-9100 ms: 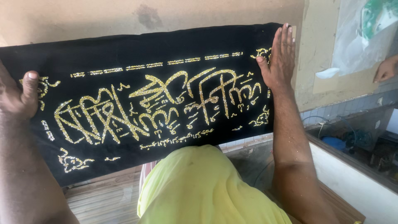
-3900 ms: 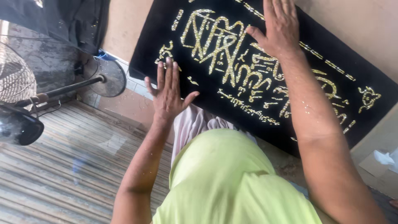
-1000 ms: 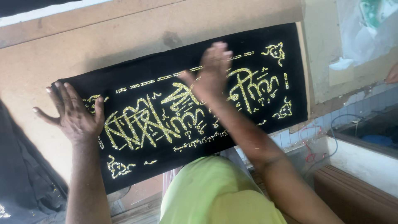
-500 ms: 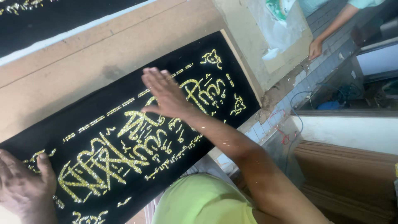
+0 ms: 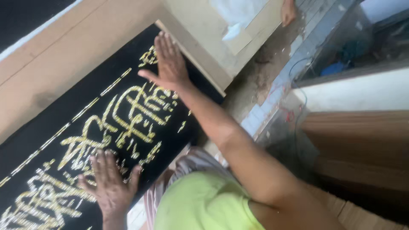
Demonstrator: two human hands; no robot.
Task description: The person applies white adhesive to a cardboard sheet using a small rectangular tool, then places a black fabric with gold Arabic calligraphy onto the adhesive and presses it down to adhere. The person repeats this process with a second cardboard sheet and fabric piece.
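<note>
A long black cloth (image 5: 55,123) with gold embroidered lettering lies stretched flat on a light wooden board (image 5: 72,51). My right hand (image 5: 168,64) presses flat, fingers apart, on the cloth's far right end, next to a small gold corner motif. My left hand (image 5: 110,185) lies flat with spread fingers on the gold lettering near the cloth's lower edge. Neither hand holds anything. My yellow-green shirt (image 5: 204,204) fills the bottom middle.
A pale board (image 5: 213,38) with a white plastic sheet (image 5: 238,12) on it borders the cloth on the right. Another person's hand (image 5: 289,12) rests at its top edge. Tiled floor, cables and a blue object (image 5: 336,68) lie to the right, beside brown wooden panels (image 5: 358,145).
My right hand has slid from the middle of the lettering out to the cloth's right end. My left hand has moved rightward along the lower edge. The view has swung right.
</note>
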